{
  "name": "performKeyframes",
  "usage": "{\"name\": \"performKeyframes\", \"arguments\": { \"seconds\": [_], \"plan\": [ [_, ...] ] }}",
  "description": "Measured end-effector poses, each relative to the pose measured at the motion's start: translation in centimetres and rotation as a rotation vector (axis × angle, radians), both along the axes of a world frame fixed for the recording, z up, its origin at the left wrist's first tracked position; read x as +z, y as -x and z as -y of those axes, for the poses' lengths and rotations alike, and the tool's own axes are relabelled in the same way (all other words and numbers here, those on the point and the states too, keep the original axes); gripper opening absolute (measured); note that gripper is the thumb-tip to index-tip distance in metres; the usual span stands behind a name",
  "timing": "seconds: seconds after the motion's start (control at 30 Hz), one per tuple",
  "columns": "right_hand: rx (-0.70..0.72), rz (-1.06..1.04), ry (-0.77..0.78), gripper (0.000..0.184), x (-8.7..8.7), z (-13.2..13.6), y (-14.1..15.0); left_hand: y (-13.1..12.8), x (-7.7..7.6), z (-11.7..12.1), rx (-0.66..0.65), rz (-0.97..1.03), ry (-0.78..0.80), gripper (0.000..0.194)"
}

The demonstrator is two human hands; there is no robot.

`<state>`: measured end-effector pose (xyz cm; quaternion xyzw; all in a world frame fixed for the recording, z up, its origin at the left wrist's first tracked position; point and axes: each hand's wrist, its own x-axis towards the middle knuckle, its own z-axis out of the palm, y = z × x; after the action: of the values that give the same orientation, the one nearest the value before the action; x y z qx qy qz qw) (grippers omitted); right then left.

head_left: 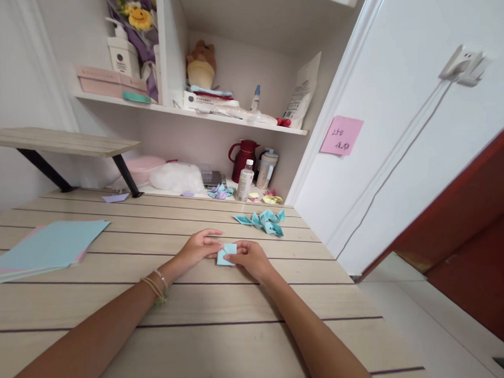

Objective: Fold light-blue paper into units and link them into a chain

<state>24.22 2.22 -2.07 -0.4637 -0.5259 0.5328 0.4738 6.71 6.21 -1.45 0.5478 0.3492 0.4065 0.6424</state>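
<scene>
A small folded square of light blue paper (227, 253) is held between my two hands, just above or on the wooden table (212, 343). My left hand (197, 249) pinches its left edge between thumb and fingers. On the other side, my right hand (251, 258) grips the right edge, thumb across the front. Beyond my right hand lie several folded blue paper pieces (267, 220). To the far left is a stack of coloured paper sheets (51, 244), blue on top with pink and green edges beneath.
A clear bottle (244, 182) stands at the back by a red jug (244, 158) and a beige cup (267, 170). Purple and blue folded papers (221, 191) lie beside it. A small raised shelf (62, 140) stands at the back left. The wall (407, 79) borders the right.
</scene>
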Motion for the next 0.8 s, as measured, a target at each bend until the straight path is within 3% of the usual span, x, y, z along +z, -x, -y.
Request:
{"name": "performKeyframes", "arguments": {
  "seconds": [0.1,0.27,0.47,0.63,0.8],
  "plan": [
    [-0.043,-0.014,-0.008,0.036,-0.21,-0.2,0.04,-0.22,-0.14,-0.14,0.06,0.008,0.008,0.049],
    [-0.046,-0.049,-0.01,0.042,-0.11,-0.19,0.08,-0.31,0.02,-0.06,-0.007,-0.104,-0.007,0.026],
    [-0.01,-0.046,0.015,0.054,0.09,0.05,0.06,-0.25,0.15,0.17,0.029,-0.092,-0.071,0.023],
    [0.015,-0.125,0.022,0.04,0.11,-0.12,0.49,-0.33,-0.03,0.11,0.092,-0.072,-0.103,0.026],
    [-0.093,-0.191,-0.048,0.039,-0.15,-0.37,0.94,-0.48,0.18,0.33,0.022,-0.024,-0.073,0.032]
  ]
}}
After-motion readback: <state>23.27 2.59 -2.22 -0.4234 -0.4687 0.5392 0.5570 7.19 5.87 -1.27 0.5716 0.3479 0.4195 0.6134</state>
